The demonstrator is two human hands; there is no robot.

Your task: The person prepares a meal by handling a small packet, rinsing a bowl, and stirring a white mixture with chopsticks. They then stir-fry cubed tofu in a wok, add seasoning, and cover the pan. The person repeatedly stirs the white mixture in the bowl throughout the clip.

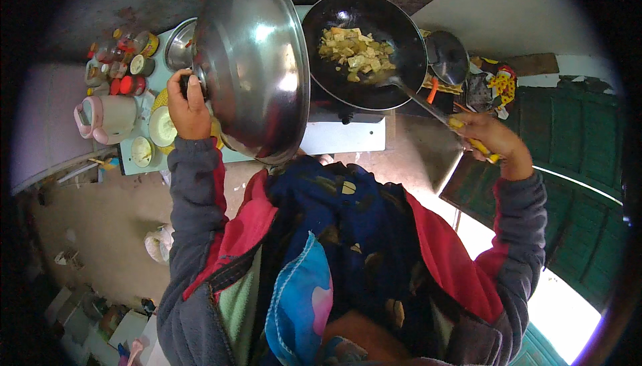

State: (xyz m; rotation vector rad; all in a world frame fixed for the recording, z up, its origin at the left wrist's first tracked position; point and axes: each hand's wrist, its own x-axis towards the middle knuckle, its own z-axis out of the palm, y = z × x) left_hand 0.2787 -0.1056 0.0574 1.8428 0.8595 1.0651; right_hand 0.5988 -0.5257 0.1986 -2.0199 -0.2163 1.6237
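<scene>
My left hand point(190, 107) grips the dark knob of a large domed metal lid point(251, 65), which is tilted on edge left of the wok. In my right hand point(489, 140) is the yellow handle of a metal spatula point(426, 105). The spatula's blade reaches into the black wok point(371, 97), touching or close beside the chopped, pale yellow-brown food point(358, 52). Liquid shows around the blade. The food lies mostly in the upper left and middle of the wok. The lid hides part of the table behind it.
Left on the table point(155, 165) are a pink-and-white rice cooker point(115, 117), several jars point(133, 85), bowls point(143, 151) and a metal basin point(179, 47). A dark pan lid point(447, 57) stands right of the wok. Green doors point(567, 135) are at the right.
</scene>
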